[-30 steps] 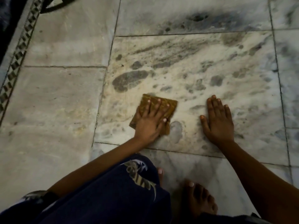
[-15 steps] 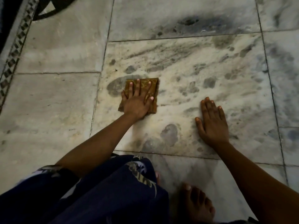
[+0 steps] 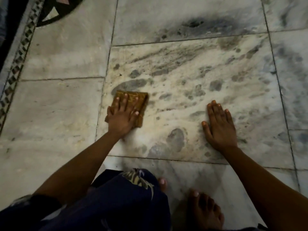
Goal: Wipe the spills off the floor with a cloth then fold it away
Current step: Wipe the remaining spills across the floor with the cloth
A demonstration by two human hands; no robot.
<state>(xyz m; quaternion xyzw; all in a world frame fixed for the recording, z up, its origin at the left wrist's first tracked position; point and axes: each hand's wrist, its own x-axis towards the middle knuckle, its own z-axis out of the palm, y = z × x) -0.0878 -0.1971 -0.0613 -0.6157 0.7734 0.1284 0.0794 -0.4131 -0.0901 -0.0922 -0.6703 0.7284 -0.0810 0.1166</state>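
Left hand [image 3: 121,118] flat with fingers spread, pressing the folded brown cloth [image 3: 133,104] onto the marble floor [image 3: 55,104] left of centre; right hand [image 3: 220,125] flat and holding nothing, braced on the tile at centre right. Damp dark spills [image 3: 175,135] still scattered below, above and to the right of the cloth. Likely trouble: smearing rather than lifting once the small cloth soaks through; slipping of the braced palm or the bare foot [image 3: 205,212] on wet marble; missing patches among the stone's grey veining.
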